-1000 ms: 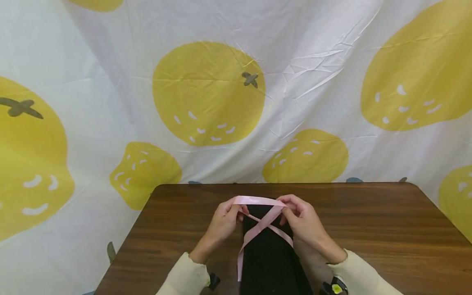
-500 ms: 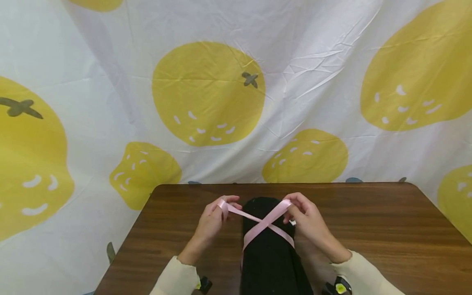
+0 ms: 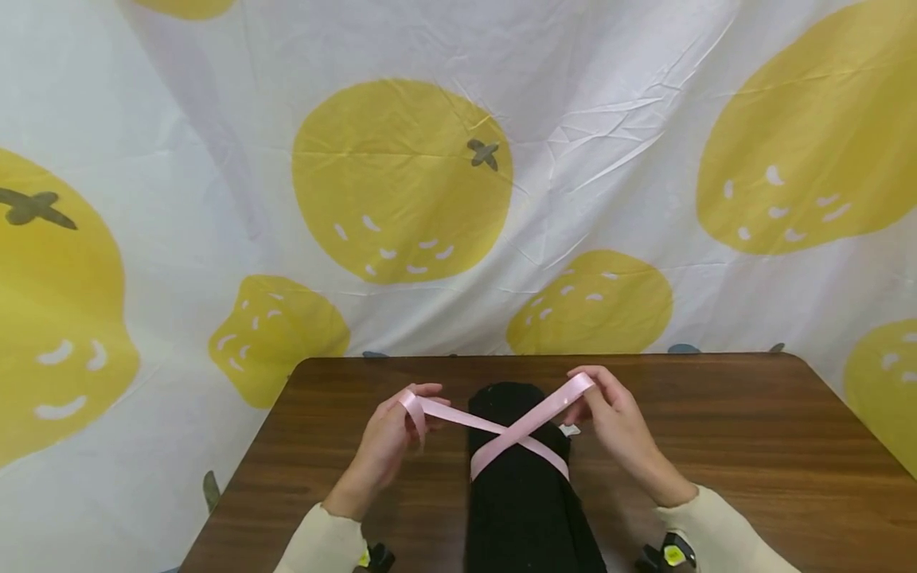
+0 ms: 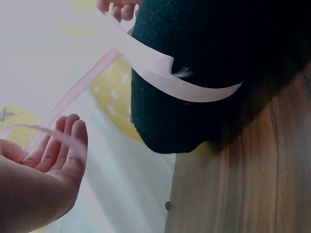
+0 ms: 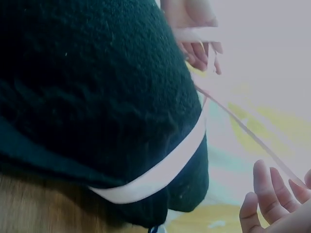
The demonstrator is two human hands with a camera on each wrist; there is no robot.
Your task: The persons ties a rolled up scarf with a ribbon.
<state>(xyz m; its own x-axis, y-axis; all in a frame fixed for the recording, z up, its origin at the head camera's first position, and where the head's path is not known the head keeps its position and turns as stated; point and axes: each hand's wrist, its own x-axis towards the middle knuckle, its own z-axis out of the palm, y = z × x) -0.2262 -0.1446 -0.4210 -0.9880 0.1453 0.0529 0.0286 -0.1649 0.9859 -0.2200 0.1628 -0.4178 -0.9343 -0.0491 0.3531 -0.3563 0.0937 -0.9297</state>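
A rolled black fleece-like bundle (image 3: 526,509) lies lengthwise on the table. A pink satin ribbon (image 3: 548,407) runs round it near its far end and crosses over itself on top. To the left of the bundle, my left hand (image 3: 387,438) pinches one length of the ribbon, a short tail hanging over the fingers. My right hand (image 3: 622,418) pinches the other length on the right, raised a little higher. Both lengths stretch from the crossing to the hands. In the left wrist view the left fingers (image 4: 65,145) are loosely curled beneath the ribbon.
The brown wooden table (image 3: 752,446) ends just beyond the bundle. Behind it hangs a white curtain (image 3: 573,119) printed with yellow fruit. A small white tag (image 3: 569,430) shows at the bundle's right side.
Both hands have moved apart, left hand leftward and right hand rightward and up. The ribbon strip that joined the hands has parted into two lengths, drawn outward from the crossing.
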